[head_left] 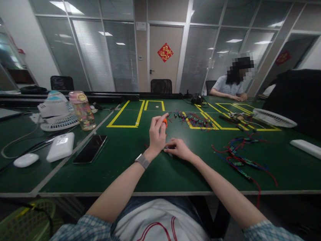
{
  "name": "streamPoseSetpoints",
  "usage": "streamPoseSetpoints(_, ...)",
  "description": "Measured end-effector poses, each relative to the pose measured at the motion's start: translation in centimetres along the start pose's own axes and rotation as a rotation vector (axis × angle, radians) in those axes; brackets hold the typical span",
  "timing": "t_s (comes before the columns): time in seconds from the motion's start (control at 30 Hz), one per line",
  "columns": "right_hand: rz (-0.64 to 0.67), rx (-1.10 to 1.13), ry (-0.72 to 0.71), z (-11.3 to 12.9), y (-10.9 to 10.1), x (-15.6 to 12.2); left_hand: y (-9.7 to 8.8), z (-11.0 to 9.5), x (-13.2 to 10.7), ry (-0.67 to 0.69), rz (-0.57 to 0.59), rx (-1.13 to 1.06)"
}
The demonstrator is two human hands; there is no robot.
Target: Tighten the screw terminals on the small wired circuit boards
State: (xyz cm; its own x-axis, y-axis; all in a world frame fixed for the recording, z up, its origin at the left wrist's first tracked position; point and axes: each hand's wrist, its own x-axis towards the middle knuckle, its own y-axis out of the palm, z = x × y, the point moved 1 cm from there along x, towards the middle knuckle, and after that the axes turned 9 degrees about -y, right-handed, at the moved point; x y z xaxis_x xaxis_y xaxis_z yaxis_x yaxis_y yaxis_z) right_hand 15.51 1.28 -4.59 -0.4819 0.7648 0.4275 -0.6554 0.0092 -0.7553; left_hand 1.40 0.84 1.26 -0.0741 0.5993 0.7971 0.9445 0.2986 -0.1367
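In the middle of the green table, my left hand is curled around a small orange object, mostly covered by the fingers. Its kind does not show. Close in front, my right hand pinches at the tabletop beside the left wrist; whatever lies between those fingertips is too small to make out. Just beyond my hands is a row of small circuit boards with red and blue wires. More wired circuit boards lie in a loose bunch to the right.
At left are a black phone, a white power bank, a white oval case, a drink bottle and a white fan. A long white device lies at right. Across the table sits another person.
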Motion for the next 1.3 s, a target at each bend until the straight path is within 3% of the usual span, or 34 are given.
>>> streamPoseSetpoints(0.37, 0.003, 0.018, 0.006, -0.06, 0.03, 0.04, -0.01, -0.18, -0.04, -0.005, -0.079, 0.094)
streamPoseSetpoints(0.6, 0.002, 0.013, 0.002, -0.12, 0.07, -0.02, -0.12, -0.24, -0.05, -0.001, -0.019, 0.021)
streamPoseSetpoints(0.97, 0.009, 0.029, 0.024, 0.2, -0.15, -0.02, -0.05, -0.17, 0.12, -0.008, -0.103, 0.09)
streamPoseSetpoints(1.3, 0.008, 0.009, -0.003, 0.11, -0.02, -0.01, -0.08, 0.01, 0.1, -0.015, -0.067, 0.064)
